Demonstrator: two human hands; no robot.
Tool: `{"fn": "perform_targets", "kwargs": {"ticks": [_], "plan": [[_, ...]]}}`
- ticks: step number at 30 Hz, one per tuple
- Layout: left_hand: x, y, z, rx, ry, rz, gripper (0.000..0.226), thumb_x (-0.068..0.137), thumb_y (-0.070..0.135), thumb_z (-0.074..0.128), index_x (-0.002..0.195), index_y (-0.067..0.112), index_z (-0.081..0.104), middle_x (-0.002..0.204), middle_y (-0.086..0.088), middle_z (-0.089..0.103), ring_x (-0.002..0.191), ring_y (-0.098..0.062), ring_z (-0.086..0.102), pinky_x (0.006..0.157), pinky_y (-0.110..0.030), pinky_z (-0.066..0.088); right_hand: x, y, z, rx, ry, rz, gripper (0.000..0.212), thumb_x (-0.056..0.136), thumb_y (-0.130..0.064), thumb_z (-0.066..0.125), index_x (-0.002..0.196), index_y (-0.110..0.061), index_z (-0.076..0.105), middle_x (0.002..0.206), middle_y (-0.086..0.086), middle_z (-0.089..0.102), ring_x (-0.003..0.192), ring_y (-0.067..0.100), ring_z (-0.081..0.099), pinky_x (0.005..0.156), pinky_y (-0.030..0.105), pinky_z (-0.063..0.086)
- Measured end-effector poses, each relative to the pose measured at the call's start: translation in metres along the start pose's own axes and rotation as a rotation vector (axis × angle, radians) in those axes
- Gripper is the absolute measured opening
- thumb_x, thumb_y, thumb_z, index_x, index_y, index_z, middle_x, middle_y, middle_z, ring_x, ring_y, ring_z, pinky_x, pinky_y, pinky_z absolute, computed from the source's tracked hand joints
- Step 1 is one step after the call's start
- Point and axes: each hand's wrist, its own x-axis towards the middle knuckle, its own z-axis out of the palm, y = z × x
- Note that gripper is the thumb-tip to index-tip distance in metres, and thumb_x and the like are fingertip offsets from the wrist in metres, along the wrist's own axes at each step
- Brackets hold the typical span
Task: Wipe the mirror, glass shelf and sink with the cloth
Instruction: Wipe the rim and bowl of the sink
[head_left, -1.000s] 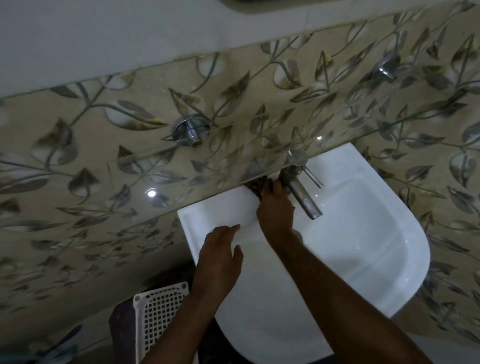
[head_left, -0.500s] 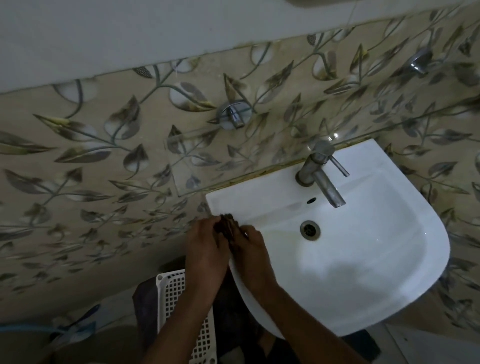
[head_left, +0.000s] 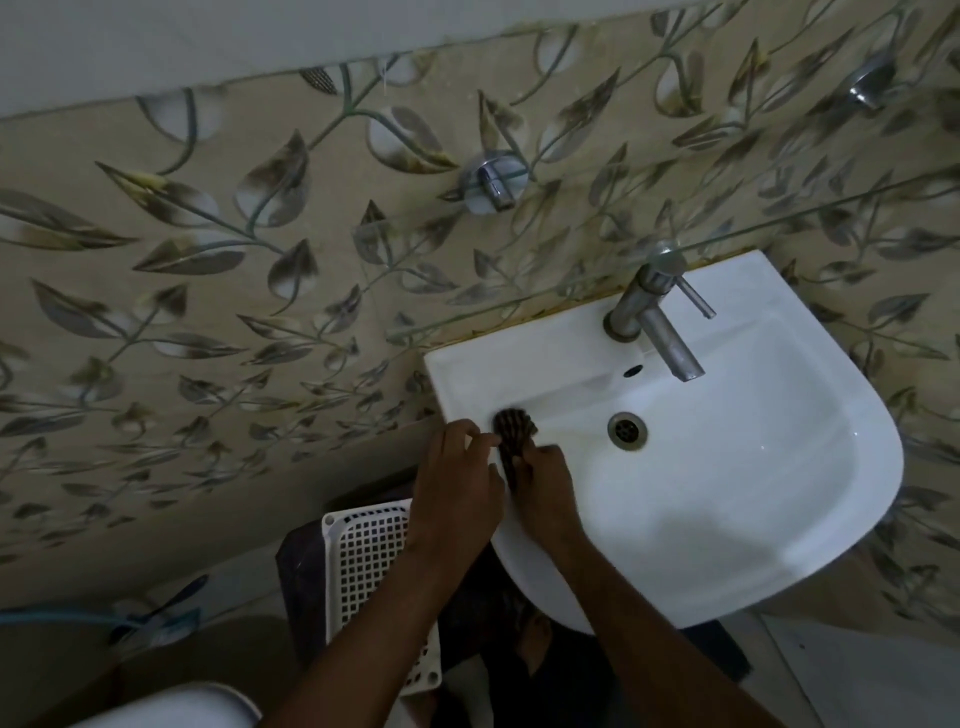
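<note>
Both hands are meeting at the sink's (head_left: 727, 519) near left rim, probably bunching the cloth (head_left: 514, 428) into a tighter pad for wiping the basin. The right hand (head_left: 543, 486) is curled closed around the dark cloth, which is poking out past its fingers onto the white slope, left of the drain (head_left: 627, 428). The left hand (head_left: 457, 483) is half-closed, fingertips pinching the cloth's edge.

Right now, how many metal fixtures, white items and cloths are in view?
Metal: 4 (tap, drain, two shelf brackets)
White: 2 (sink, basket)
Cloth: 1
Total: 7
</note>
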Motion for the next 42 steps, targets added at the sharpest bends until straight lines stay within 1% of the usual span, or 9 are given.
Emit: {"fn": "perform_targets", "kwargs": {"ticks": [7, 14, 17, 22, 27, 31, 35, 39, 42], "plan": [[0.004, 0.005, 0.005, -0.046, 0.008, -0.054, 0.035, 0.087, 0.007, 0.061, 0.122, 0.009, 0.062, 0.125, -0.009, 0.055, 0.121, -0.019, 0.043, 0.104, -0.03, 0.038, -0.027, 0.038, -0.019, -0.092, -0.077, -0.039, 0.011, 0.098, -0.013, 0.052, 0.091, -0.008, 0.06, 0.087, -0.004, 0.047, 0.074, 0.004, 0.046, 0.065, 0.01, 0.034], [-0.002, 0.001, 0.004, -0.143, 0.003, -0.195, 0.04, 0.09, 0.01, 0.056, 0.129, 0.011, 0.054, 0.132, -0.006, 0.049, 0.126, -0.022, 0.043, 0.108, -0.036, 0.041, -0.047, 0.059, -0.035, -0.204, -0.104, -0.03, 0.014, 0.092, -0.007, 0.058, 0.079, -0.009, 0.061, 0.084, -0.003, 0.049, 0.083, 0.016, 0.053, 0.062, 0.006, 0.033], [-0.003, 0.001, 0.001, -0.215, 0.076, -0.231, 0.041, 0.094, 0.012, 0.051, 0.135, 0.015, 0.047, 0.134, -0.004, 0.048, 0.126, -0.019, 0.043, 0.108, -0.037, 0.041, -0.043, 0.02, -0.014, -0.163, 0.058, -0.233, 0.012, 0.095, -0.018, 0.056, 0.098, -0.007, 0.063, 0.095, -0.001, 0.052, 0.091, 0.014, 0.051, 0.073, 0.009, 0.04], [0.004, 0.0, -0.009, -0.232, 0.095, -0.245, 0.043, 0.099, 0.018, 0.045, 0.142, 0.016, 0.04, 0.141, -0.004, 0.045, 0.128, -0.017, 0.042, 0.113, -0.038, 0.038, -0.011, -0.03, 0.004, -0.212, 0.131, -0.365, 0.029, 0.092, -0.063, 0.044, 0.089, -0.039, 0.061, 0.095, -0.012, 0.057, 0.093, 0.008, 0.057, 0.082, 0.033, 0.049], [0.022, -0.001, -0.019, -0.189, 0.053, -0.271, 0.058, 0.101, 0.021, 0.043, 0.153, 0.011, 0.02, 0.159, -0.007, 0.027, 0.145, -0.02, 0.024, 0.113, -0.021, 0.012, 0.04, -0.046, 0.015, -0.337, 0.165, -0.473, 0.043, 0.091, -0.008, 0.055, 0.134, -0.01, 0.049, 0.121, 0.014, 0.05, 0.11, 0.031, 0.045, 0.09, 0.048, 0.044], [0.029, -0.003, -0.022, -0.153, 0.034, -0.227, 0.053, 0.099, 0.016, 0.048, 0.149, 0.008, 0.033, 0.154, -0.012, 0.035, 0.142, -0.024, 0.03, 0.115, -0.025, 0.017, 0.078, -0.041, 0.004, -0.505, 0.239, -0.41, 0.053, 0.085, -0.008, 0.058, 0.137, -0.006, 0.045, 0.112, 0.015, 0.053, 0.099, 0.033, 0.048, 0.074, 0.041, 0.048], [0.03, -0.006, -0.02, -0.179, 0.04, -0.217, 0.05, 0.098, 0.016, 0.05, 0.147, 0.01, 0.038, 0.15, -0.012, 0.041, 0.139, -0.025, 0.035, 0.114, -0.028, 0.024, 0.08, -0.039, 0.0, -0.452, 0.343, -0.258, 0.052, 0.081, 0.005, 0.05, 0.132, -0.003, 0.048, 0.115, 0.016, 0.05, 0.099, 0.032, 0.046, 0.077, 0.043, 0.05], [0.036, 0.0, -0.017, -0.236, 0.06, -0.148, 0.048, 0.102, 0.026, 0.042, 0.148, 0.014, 0.035, 0.15, -0.006, 0.04, 0.139, -0.021, 0.035, 0.117, -0.033, 0.031, 0.051, -0.049, 0.01, -0.261, 0.114, -0.466, 0.027, 0.094, -0.019, 0.051, 0.121, -0.017, 0.054, 0.112, 0.008, 0.051, 0.099, 0.026, 0.048, 0.081, 0.04, 0.049], [0.038, 0.006, -0.014, -0.28, 0.028, -0.098, 0.056, 0.101, 0.047, 0.036, 0.149, 0.019, 0.033, 0.151, 0.0, 0.037, 0.138, -0.012, 0.032, 0.115, -0.027, 0.026, 0.063, -0.027, -0.009, -0.26, 0.192, -0.533, 0.021, 0.096, -0.021, 0.046, 0.112, -0.02, 0.06, 0.106, 0.003, 0.052, 0.097, 0.016, 0.047, 0.081, 0.034, 0.044]]}}
